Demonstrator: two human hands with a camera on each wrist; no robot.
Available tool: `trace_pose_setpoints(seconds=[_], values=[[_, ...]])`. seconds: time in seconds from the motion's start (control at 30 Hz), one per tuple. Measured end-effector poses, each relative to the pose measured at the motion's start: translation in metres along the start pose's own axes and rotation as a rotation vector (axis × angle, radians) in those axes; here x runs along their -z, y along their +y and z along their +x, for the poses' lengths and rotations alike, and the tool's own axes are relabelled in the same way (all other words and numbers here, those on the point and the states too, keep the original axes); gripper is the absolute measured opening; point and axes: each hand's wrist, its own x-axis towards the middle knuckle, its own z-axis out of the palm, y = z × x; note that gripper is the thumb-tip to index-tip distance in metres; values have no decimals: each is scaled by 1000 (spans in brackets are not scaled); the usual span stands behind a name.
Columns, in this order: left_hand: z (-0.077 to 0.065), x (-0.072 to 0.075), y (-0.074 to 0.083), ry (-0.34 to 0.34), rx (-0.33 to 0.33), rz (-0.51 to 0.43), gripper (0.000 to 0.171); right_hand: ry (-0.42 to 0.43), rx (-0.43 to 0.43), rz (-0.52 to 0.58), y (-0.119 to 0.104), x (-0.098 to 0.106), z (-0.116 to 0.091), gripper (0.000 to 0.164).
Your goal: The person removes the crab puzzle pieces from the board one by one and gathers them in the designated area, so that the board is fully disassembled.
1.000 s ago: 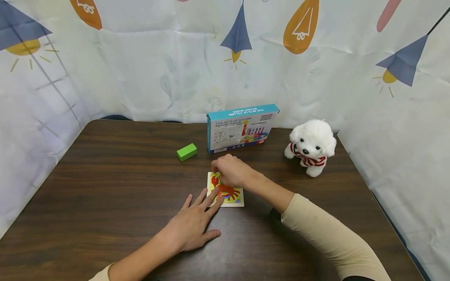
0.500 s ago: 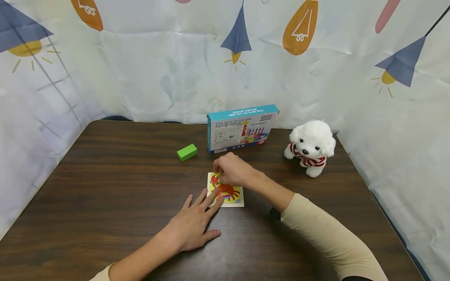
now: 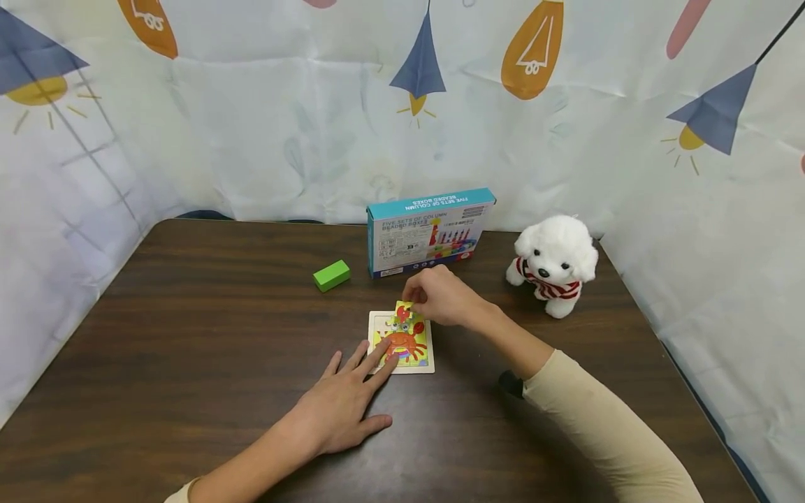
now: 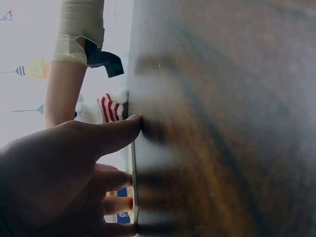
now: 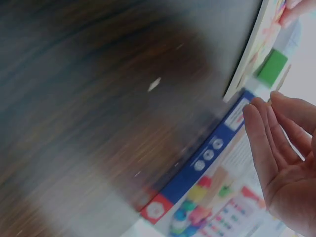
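A small square jigsaw puzzle board [image 3: 411, 370] with a red crab picture lies mid-table, its upper left part bare and pale. My left hand [image 3: 344, 405] lies spread at its lower left, fingertips resting on the picture and the thumb out on the table. Between thumb and fingers, my right hand [image 3: 445, 299] pinches a yellow puzzle piece [image 3: 402, 314] with a red claw on it. That piece is over the top edge of the board; whether it touches the board I cannot tell. In the right wrist view the right hand [image 5: 286, 140] hides nearly all of it.
Behind the board stands a blue-topped bead toy box [image 3: 428, 237], close to the right hand. A green block [image 3: 331, 276] lies to its left. On the right sits a white plush dog [image 3: 556, 262] in a striped scarf. Dark wooden table [image 3: 189, 349] surrounds everything, with a printed curtain behind.
My right hand has moved right and slightly up from the board's upper left corner, lifting the claw piece out and baring the board there. The left hand has stayed in place.
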Motion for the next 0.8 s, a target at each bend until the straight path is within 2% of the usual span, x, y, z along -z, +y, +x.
trace_pose_setpoints(seconds=[0.17,0.47,0.8], values=[[-1,-1,1,7,-3,1,85,8,-27,-28,18,7,-9,5],[-2,-3,1,14,-6,-4,85,-37,-90,-54,43,19,-22,5],[-4,-3,1,15,-9,-10,85,-88,-156,-85,51,17,-20,6]])
